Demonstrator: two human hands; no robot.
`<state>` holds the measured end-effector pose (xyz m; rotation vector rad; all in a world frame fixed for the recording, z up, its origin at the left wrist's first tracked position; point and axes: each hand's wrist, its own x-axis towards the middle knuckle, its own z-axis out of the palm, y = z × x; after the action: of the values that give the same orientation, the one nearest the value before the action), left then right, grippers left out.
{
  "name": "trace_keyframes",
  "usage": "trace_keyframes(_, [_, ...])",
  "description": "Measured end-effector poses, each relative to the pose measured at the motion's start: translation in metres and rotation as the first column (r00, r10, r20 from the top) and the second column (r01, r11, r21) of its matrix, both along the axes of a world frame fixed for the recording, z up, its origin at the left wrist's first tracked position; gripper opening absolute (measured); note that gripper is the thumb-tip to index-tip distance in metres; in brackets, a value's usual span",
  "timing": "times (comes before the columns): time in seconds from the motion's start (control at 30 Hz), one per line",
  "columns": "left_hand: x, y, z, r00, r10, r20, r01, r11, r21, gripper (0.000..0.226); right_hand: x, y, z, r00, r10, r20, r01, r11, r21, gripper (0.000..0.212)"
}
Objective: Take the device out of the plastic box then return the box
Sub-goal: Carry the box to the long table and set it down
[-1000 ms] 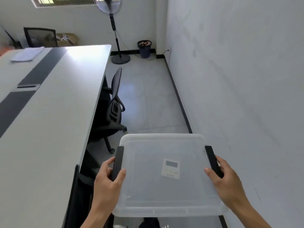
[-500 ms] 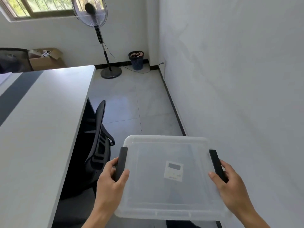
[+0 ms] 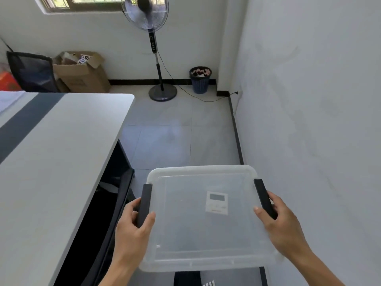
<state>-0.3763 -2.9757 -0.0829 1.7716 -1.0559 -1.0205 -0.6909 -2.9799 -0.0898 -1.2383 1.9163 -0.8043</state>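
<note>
I carry a translucent plastic box (image 3: 185, 228) with its lid on, held level in front of me above the floor. A small white device (image 3: 216, 202) with a grey screen shows through the lid, lying right of the box's middle. My left hand (image 3: 132, 228) grips the black clip handle on the box's left side. My right hand (image 3: 282, 221) grips the black clip handle on the right side.
A long white table (image 3: 61, 162) with a dark stripe runs along my left, a black chair (image 3: 121, 195) tucked under it. A wall stands close on my right. Ahead are tiled floor, a standing fan (image 3: 154, 48), a blue waste bin (image 3: 200, 79) and a cardboard box (image 3: 82, 73).
I have walked forward along the aisle with the box. The fan, bin and far wall are nearer, and the chair has slid back to my left. Both hands keep their grip.
</note>
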Motion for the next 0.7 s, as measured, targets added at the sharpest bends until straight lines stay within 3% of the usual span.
trace_keyframes(0.13, [0.005,-0.108,-0.015,1.0,-0.012,0.0,0.012,1.0,0.009,0.041,0.006,-0.103,-0.013,1.0,-0.018,-0.009,0.018,1.0,0.011,0.047])
trace_keyframes(0.43, [0.015,-0.354,0.017,0.994,-0.104,0.017,0.105,0.995,-0.004,0.039,0.015,-0.321,0.017,0.996,-0.091,0.013,0.092,0.994,-0.054,0.044])
trace_keyframes(0.7, [0.011,-0.524,-0.003,0.998,-0.048,0.034,0.047,0.999,0.028,0.04,0.014,-0.509,-0.015,0.997,-0.051,0.055,0.051,0.999,-0.009,0.048])
